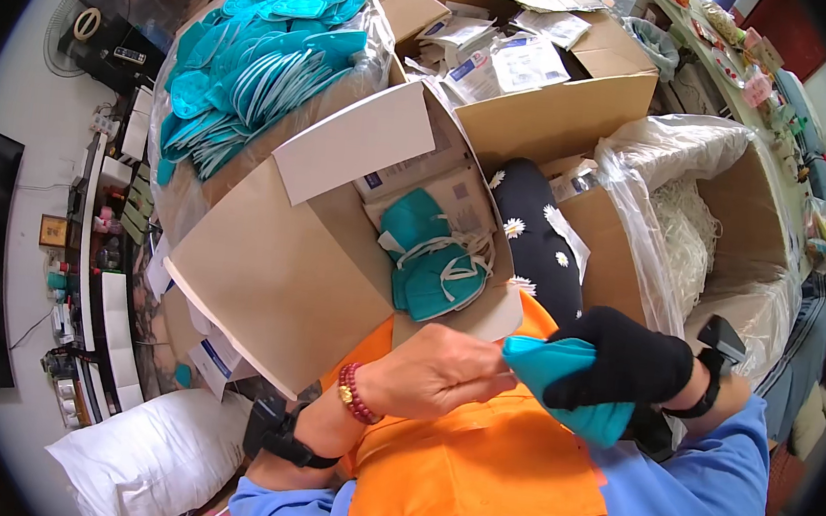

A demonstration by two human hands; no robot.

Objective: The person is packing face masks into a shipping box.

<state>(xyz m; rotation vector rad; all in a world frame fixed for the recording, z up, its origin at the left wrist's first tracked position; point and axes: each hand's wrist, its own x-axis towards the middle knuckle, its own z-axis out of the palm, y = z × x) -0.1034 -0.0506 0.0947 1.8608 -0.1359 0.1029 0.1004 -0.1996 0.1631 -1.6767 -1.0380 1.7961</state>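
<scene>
In front of my orange apron (473, 470), my right hand (625, 363), in a black glove, grips a teal face mask (551, 362) that looks folded. My bare left hand (438, 370) has curled fingers, with the tips pinched at the mask's left edge; exactly what they pinch is partly hidden. Just beyond my hands, an open cardboard box (280, 266) leans against my lap. Inside it lie teal face masks (439, 278) with white straps, beside white printed packets (457, 198).
A plastic-lined box heaped with teal masks (264, 48) stands far left. Behind is a carton (563, 114) of white packets (518, 63). At right, another lined carton (620, 247) holds pale stringy material (680, 237). A white sack (150, 451) lies lower left.
</scene>
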